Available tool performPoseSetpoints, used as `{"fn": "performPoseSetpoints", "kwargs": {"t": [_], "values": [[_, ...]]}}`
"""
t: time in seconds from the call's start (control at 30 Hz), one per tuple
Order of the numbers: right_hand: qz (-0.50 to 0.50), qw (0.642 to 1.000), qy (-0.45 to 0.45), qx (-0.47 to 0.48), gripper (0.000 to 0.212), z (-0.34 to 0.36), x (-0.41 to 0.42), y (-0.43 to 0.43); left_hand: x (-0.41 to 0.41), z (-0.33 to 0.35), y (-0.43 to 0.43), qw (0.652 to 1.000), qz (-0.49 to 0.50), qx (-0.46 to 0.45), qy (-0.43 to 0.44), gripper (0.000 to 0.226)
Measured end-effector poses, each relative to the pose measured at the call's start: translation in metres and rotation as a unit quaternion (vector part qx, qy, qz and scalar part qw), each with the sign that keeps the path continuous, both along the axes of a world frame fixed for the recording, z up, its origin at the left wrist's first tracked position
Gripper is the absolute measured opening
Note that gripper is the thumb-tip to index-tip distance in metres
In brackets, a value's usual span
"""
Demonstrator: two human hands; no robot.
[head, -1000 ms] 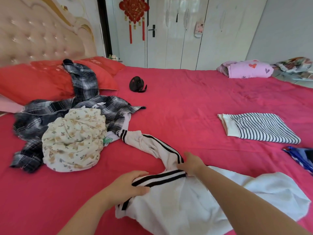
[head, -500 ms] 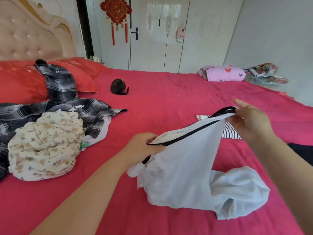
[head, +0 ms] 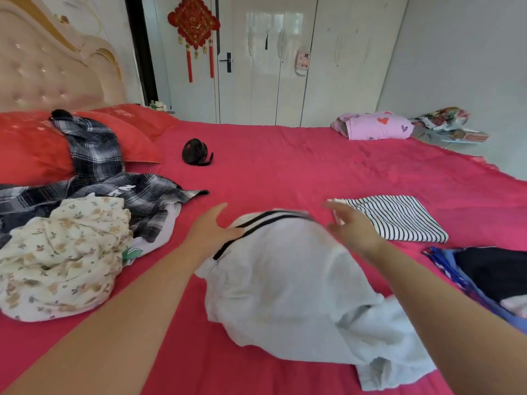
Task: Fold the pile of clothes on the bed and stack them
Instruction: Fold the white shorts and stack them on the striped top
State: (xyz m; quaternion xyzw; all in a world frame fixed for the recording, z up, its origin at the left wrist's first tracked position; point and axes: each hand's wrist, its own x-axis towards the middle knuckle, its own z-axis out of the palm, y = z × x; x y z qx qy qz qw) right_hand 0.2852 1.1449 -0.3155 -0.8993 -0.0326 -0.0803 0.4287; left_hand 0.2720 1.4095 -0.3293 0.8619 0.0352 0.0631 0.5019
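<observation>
A white garment (head: 288, 283) of soft, thick-looking knit lies in a rumpled mound on the near middle of the bed (head: 299, 169), whose crimson cover is lightly creased. Two black stripes run along the garment's far edge, and a loose end trails toward the near right. The left hand (head: 212, 232) is spread flat with straight fingers and the thumb lifted, its fingertips resting on the striped band without gripping it. The right hand (head: 352, 226) is motion-blurred, its fingers splayed and holding nothing, just above the garment's far right edge. Just beyond that hand lies a folded striped top (head: 399, 218), a flat rectangle of thin black and white lines. To the left sits the unfolded pile: a crumpled cream floral garment (head: 62, 252) resting against a black-and-white plaid shirt (head: 114, 183), which drapes up onto a red pillow (head: 25, 155). At the right edge are a blue cloth and a dark cloth (head: 490, 269). A small round black fan (head: 196, 152) sits farther back, and a rolled pink blanket (head: 373, 126) with heart prints lies at the far corner.
</observation>
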Motion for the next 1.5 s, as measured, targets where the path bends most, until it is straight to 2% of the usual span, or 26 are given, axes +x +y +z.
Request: {"fn": "performPoseSetpoints", "kwargs": {"t": [0.1, 0.2, 0.27, 0.33, 0.4, 0.47, 0.57, 0.7, 0.8, 0.87, 0.97, 1.0, 1.07, 1.13, 1.17, 1.23, 1.33, 1.37, 1.43, 1.5], "values": [[0.066, 0.990, 0.025, -0.120, 0.036, -0.050, -0.035, -0.001, -0.017, -0.048, -0.008, 0.998, 0.053, 0.025, 0.027, 0.074], [0.109, 0.976, 0.025, -0.189, 0.027, -0.102, -0.081, -0.011, -0.053, -0.101, -0.010, 0.984, 0.168, 0.008, 0.054, 0.046], [0.103, 0.972, 0.011, -0.209, 0.035, -0.126, -0.105, -0.020, -0.080, -0.128, -0.014, 0.967, 0.231, -0.069, 0.087, 0.034], [0.092, 0.965, 0.020, -0.245, 0.058, -0.141, -0.119, -0.029, -0.099, -0.143, -0.020, 0.951, 0.206, -0.183, 0.138, 0.033], [0.088, 0.938, 0.052, -0.332, 0.072, -0.149, -0.123, -0.033, -0.102, -0.148, -0.027, 0.948, 0.119, -0.247, 0.162, 0.030], [0.069, 0.922, 0.071, -0.374, 0.066, -0.153, -0.121, -0.029, -0.098, -0.145, -0.032, 0.935, 0.096, -0.296, 0.168, 0.022], [0.028, 0.936, 0.045, -0.349, 0.047, -0.154, -0.113, -0.016, -0.090, -0.138, -0.040, 0.921, 0.121, -0.331, 0.168, 0.009], [-0.012, 0.965, 0.007, -0.260, 0.031, -0.139, -0.102, -0.002, -0.085, -0.125, -0.037, 0.930, 0.139, -0.314, 0.132, 0.008], [-0.056, 0.991, -0.006, -0.120, 0.014, -0.111, -0.098, 0.003, -0.080, -0.097, -0.017, 0.951, 0.152, -0.268, 0.036, 0.004], [-0.066, 0.996, -0.041, -0.050, 0.017, -0.091, -0.099, 0.006, -0.077, -0.073, 0.004, 0.956, 0.176, -0.230, -0.039, 0.011], [-0.066, 0.995, -0.066, 0.023, 0.027, -0.073, -0.107, 0.013, -0.077, -0.049, 0.040, 0.944, 0.201, -0.243, -0.092, 0.019], [-0.051, 0.998, -0.047, 0.009, 0.026, -0.073, -0.111, 0.016, -0.078, -0.048, 0.048, 0.952, 0.188, -0.227, -0.085, 0.018], [-0.011, 0.989, 0.022, -0.143, 0.021, -0.080, -0.118, 0.023, -0.086, -0.056, 0.055, 0.981, 0.129, -0.147, 0.000, 0.012], [0.032, 0.947, 0.078, -0.311, 0.043, -0.096, -0.126, 0.025, -0.100, -0.080, 0.054, 0.984, 0.103, -0.083, 0.119, 0.052], [0.042, 0.937, 0.078, -0.338, 0.049, -0.103, -0.132, 0.025, -0.111, -0.091, 0.051, 0.978, 0.126, -0.063, 0.152, 0.069], [0.049, 0.947, 0.019, -0.317, 0.049, -0.110, -0.145, 0.024, -0.132, -0.111, 0.046, 0.969, 0.177, -0.057, 0.162, 0.080], [0.054, 0.960, -0.090, -0.260, 0.043, -0.127, -0.159, 0.021, -0.152, -0.133, 0.037, 0.974, 0.170, -0.046, 0.145, 0.057], [0.060, 0.956, -0.084, -0.275, 0.047, -0.130, -0.164, 0.021, -0.154, -0.135, 0.035, 0.975, 0.164, -0.043, 0.145, 0.048], [0.103, 0.933, 0.006, -0.345, 0.059, -0.136, -0.171, 0.024, -0.154, -0.133, 0.033, 0.977, 0.149, -0.016, 0.151, 0.026], [0.133, 0.913, 0.062, -0.382, 0.051, -0.147, -0.172, 0.027, -0.151, -0.128, 0.034, 0.979, 0.143, 0.022, 0.143, 0.014]]}}
